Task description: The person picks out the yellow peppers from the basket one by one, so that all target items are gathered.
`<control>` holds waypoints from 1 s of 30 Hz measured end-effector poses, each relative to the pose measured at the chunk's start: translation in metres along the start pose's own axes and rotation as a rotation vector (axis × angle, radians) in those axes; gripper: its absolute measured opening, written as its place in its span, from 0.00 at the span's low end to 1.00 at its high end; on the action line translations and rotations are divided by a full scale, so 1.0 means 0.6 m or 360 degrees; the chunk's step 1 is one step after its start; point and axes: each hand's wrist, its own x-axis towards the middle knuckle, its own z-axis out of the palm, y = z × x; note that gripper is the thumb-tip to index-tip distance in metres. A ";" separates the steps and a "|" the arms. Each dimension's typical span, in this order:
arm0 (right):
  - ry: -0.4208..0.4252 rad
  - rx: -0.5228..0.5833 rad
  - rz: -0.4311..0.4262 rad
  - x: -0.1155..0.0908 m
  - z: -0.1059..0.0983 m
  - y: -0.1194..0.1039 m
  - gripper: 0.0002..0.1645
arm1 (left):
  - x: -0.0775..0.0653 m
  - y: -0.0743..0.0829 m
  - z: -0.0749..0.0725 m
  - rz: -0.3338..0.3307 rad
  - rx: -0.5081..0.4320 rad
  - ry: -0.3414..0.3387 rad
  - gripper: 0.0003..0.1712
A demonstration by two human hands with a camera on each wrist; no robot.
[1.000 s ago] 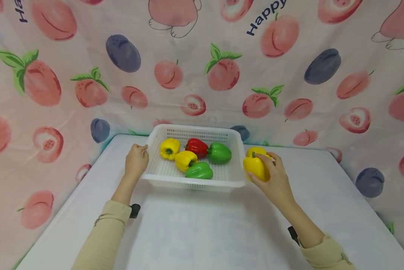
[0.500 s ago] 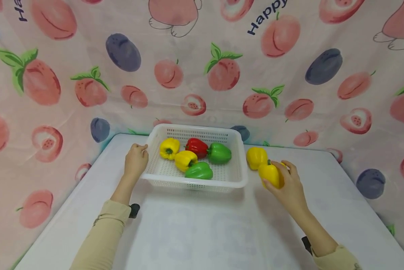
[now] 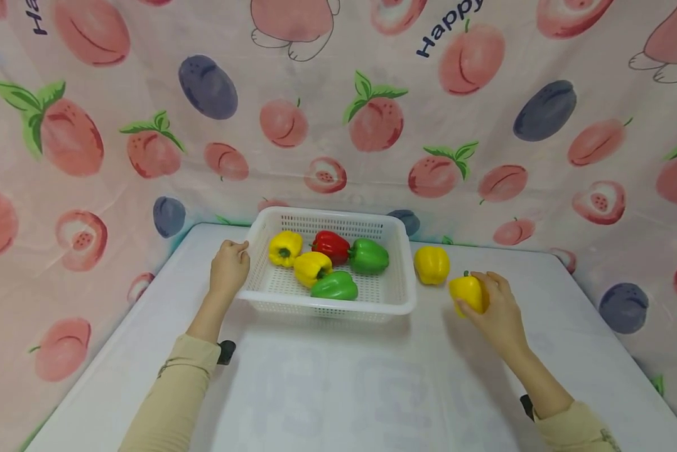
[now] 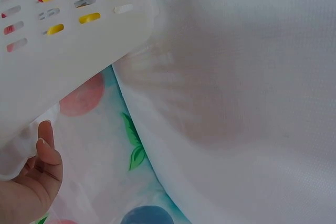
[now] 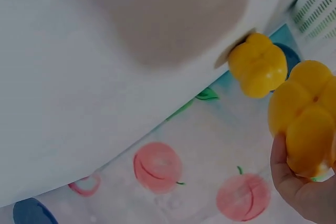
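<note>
In the head view my right hand [image 3: 499,314] holds a yellow bell pepper [image 3: 467,294], stem up, to the right of the basket. The right wrist view shows the lobed bottom of that bell pepper [image 5: 304,119] between thumb and fingers. A second yellow bell pepper [image 3: 431,265] rests on the table just right of the basket. My left hand [image 3: 229,269] grips the left rim of the white plastic basket [image 3: 327,306], its fingers curled at the edge. Inside lie two yellow bell peppers [image 3: 285,248], a red one [image 3: 331,247] and two green ones [image 3: 369,257].
A white-covered table [image 3: 338,383] extends in front of the basket and to both sides. Behind it hangs a fruit-printed cloth [image 3: 327,94], which meets the table's back edge. The basket's slotted wall [image 4: 79,30] fills the upper left of the left wrist view.
My right hand has moved right and toward me with its yellow bell pepper, away from the basket. This uncovers the yellow pepper behind. The left hand and basket have stayed put.
</note>
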 end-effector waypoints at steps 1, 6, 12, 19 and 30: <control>-0.0003 -0.0009 0.0004 0.002 0.000 0.003 0.32 | 0.000 0.000 0.000 0.0004 0.0004 0.0001 0.19; -0.0015 -0.0034 0.0025 0.015 0.003 0.019 0.31 | 0.000 -0.001 0.001 0.0003 0.0026 -0.0015 0.19; -0.0049 -0.0004 0.0088 0.040 0.013 0.040 0.34 | 0.002 -0.001 0.001 -0.0024 0.0030 -0.0024 0.19; -0.0115 -0.0048 0.0196 0.067 0.027 0.064 0.33 | 0.003 0.000 -0.001 -0.0022 0.0023 -0.0017 0.19; -0.0150 -0.0130 0.0262 0.093 0.045 0.094 0.32 | 0.003 0.001 0.000 -0.0066 0.0009 -0.0043 0.20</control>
